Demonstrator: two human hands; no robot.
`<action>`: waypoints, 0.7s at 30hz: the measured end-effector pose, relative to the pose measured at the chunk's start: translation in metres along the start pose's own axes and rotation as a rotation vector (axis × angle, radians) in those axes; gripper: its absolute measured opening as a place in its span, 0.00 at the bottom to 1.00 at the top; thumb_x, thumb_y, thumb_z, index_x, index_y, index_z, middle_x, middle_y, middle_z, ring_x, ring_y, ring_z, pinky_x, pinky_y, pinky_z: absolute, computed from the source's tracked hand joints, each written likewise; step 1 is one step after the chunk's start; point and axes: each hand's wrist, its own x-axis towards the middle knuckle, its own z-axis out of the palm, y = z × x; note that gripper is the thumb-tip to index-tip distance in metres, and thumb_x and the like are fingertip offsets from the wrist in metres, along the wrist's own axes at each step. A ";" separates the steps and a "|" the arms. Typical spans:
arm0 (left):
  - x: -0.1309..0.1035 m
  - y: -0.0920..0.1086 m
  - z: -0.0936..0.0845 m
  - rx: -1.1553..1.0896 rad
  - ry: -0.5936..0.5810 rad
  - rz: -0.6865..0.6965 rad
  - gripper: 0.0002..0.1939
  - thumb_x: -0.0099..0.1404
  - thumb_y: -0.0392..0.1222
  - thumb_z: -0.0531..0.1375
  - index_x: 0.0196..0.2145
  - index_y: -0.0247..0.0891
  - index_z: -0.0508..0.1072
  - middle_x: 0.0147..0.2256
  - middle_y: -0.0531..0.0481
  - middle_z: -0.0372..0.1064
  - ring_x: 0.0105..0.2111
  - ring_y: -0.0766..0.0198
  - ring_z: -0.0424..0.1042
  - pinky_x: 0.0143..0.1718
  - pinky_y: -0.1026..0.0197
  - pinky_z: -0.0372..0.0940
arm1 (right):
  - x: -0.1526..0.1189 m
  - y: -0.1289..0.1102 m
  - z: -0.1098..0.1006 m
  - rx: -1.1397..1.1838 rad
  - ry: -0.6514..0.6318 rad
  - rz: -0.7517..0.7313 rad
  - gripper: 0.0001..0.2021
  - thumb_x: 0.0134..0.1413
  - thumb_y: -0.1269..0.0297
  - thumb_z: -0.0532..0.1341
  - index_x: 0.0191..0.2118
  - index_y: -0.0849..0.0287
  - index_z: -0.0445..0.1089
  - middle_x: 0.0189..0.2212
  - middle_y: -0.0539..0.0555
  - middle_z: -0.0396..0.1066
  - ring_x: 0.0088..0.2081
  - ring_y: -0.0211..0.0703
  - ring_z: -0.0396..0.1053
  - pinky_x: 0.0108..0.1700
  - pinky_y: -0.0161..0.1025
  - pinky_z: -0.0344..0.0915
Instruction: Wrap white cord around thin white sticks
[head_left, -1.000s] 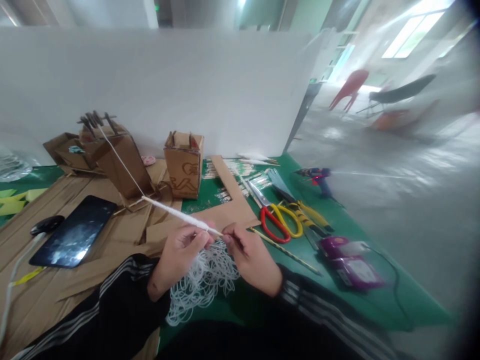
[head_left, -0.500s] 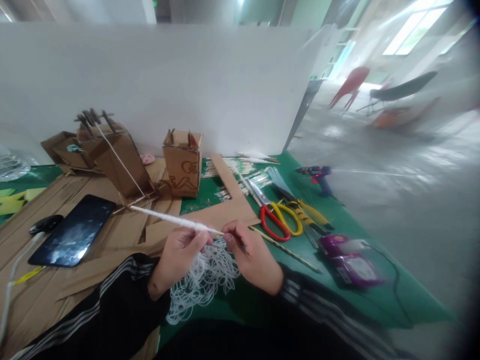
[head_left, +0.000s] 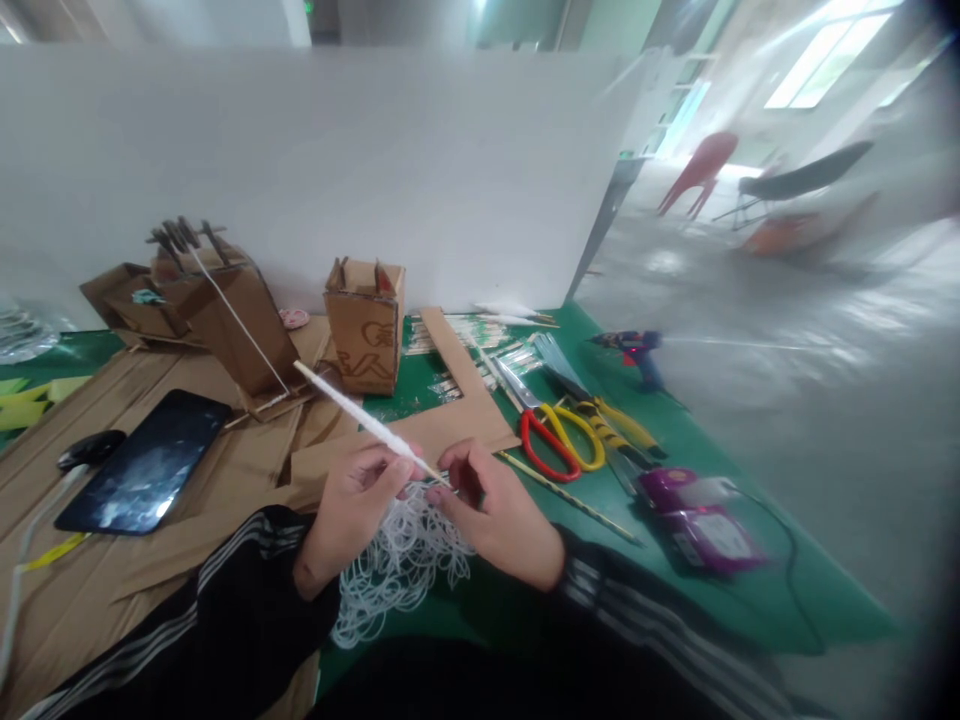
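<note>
A thin wooden stick wound with white string (head_left: 367,422) slants up to the left, its bare tips showing at both ends. My left hand (head_left: 364,510) pinches it near its lower end between thumb and fingers. At the bare lower tip, the curled fingers and thumb of my right hand (head_left: 499,515) close around the stick; their exact contact is partly hidden. Below both hands lies a loose, tangled heap of white string (head_left: 405,570). Just beyond the stick is a flat L-shaped cardboard piece (head_left: 465,420).
Left are a phone (head_left: 146,460), a black mouse-like device (head_left: 91,450) and a tall cardboard structure (head_left: 232,320). A cardboard box (head_left: 365,335) stands behind. Rightward lie scissors (head_left: 551,443), pliers (head_left: 619,430), a purple device with a cable (head_left: 701,525) and a drill (head_left: 637,350).
The stick's far end has swung upward and right, so it tilts more steeply. The right hand's thumb and fingers have shifted slightly at the lower tip.
</note>
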 end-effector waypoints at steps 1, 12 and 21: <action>0.000 -0.001 0.000 0.012 0.001 0.002 0.13 0.64 0.43 0.59 0.26 0.35 0.78 0.38 0.47 0.73 0.25 0.70 0.66 0.27 0.67 0.63 | 0.000 0.000 0.000 -0.014 0.011 -0.011 0.06 0.59 0.62 0.59 0.37 0.58 0.63 0.27 0.48 0.64 0.26 0.36 0.60 0.28 0.33 0.58; -0.002 0.000 0.001 0.003 -0.072 -0.053 0.15 0.64 0.45 0.57 0.27 0.33 0.77 0.43 0.44 0.71 0.21 0.74 0.64 0.23 0.67 0.63 | 0.000 0.007 0.000 -0.016 0.033 -0.132 0.09 0.65 0.65 0.52 0.34 0.59 0.66 0.27 0.51 0.67 0.29 0.37 0.64 0.33 0.34 0.58; 0.001 0.001 0.005 -0.141 0.007 -0.152 0.19 0.62 0.47 0.62 0.48 0.37 0.71 0.30 0.50 0.75 0.17 0.75 0.63 0.17 0.71 0.58 | 0.001 0.005 -0.004 0.081 0.045 -0.093 0.13 0.66 0.63 0.49 0.29 0.59 0.62 0.22 0.47 0.60 0.24 0.35 0.58 0.28 0.32 0.56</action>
